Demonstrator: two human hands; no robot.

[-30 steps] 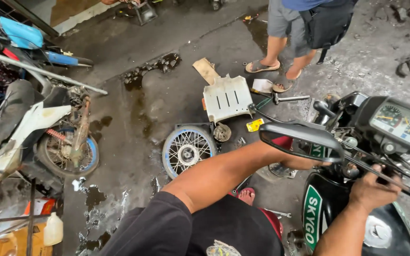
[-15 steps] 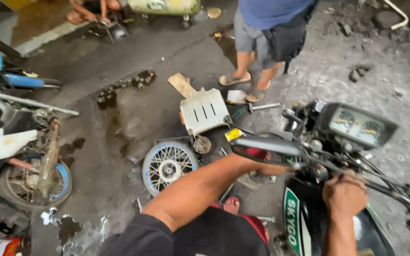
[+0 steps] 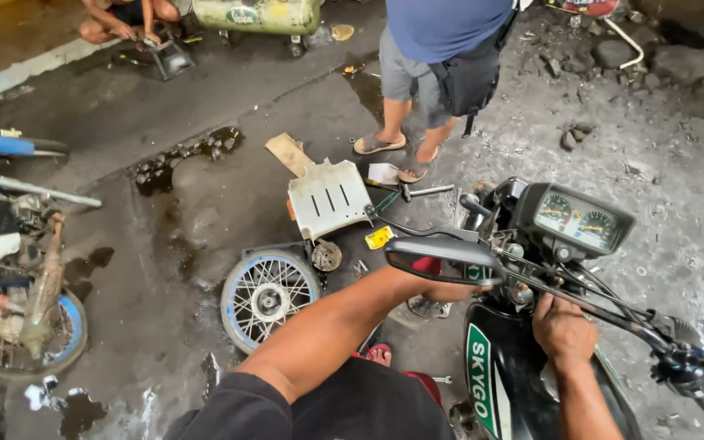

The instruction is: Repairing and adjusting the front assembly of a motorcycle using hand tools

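1. Well to the left of the motorcycle [image 3: 515, 383], a stripped old motorbike [image 3: 18, 310] was seen. It had slid toward the picture's edge since a second earlier, as the head camera was swung to the right.
2. A loose spoked wheel [image 3: 269, 297] was lying on the wet floor left of the motorcycle. A white panel [image 3: 329, 198] was lying just beyond it.
3. The left hand [image 3: 448, 291] was stretched to the motorcycle's left side. It was mostly hidden behind the mirror [image 3: 442, 257], so whether it was closed could not be told.
4. A standing person [image 3: 442, 49] was seen beyond the motorcycle's front.
5. The right hand [image 3: 564, 330] was closed over the handlebar [image 3: 613, 314], just below the gauges [image 3: 582, 220].
6. Only the view had changed over the last second. Both hands had been kept on the motorcycle, so the hold was judged steady, with nothing let go.
7. The handlebar's long axis was laid from the mirror down to the lower right. The motorcycle itself was pointed away from the wearer, toward the gravel.
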